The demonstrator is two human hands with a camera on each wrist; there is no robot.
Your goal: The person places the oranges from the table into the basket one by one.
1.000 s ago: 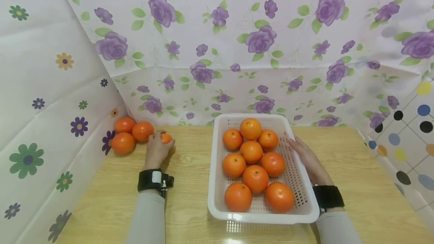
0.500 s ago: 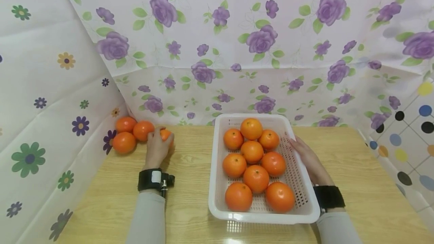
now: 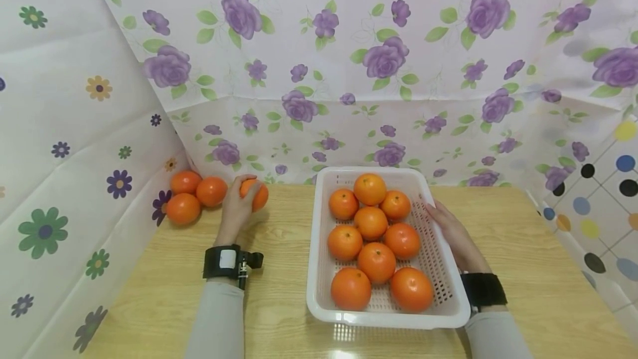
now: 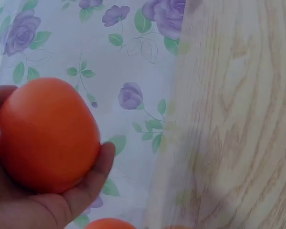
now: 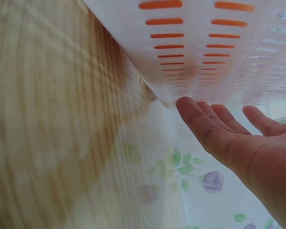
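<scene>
Flowery cloth (image 3: 349, 118) is hanging behind the wooden tabletop (image 3: 279, 298). At far left, the left hand (image 3: 235, 208) is gripping an orange fruit (image 3: 260, 197), left of the white basket (image 3: 389, 320); the right hand (image 3: 458, 237) is touching its right side with loose fingers.

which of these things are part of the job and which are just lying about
Part of the job, it seems:
held fruit, in the left hand
white basket, right hand at its side
nine basket fruits
three loose fruits, likely

Just around:
wooden table
purple-flowered cloth
dotted cloth
black wrist straps
</scene>
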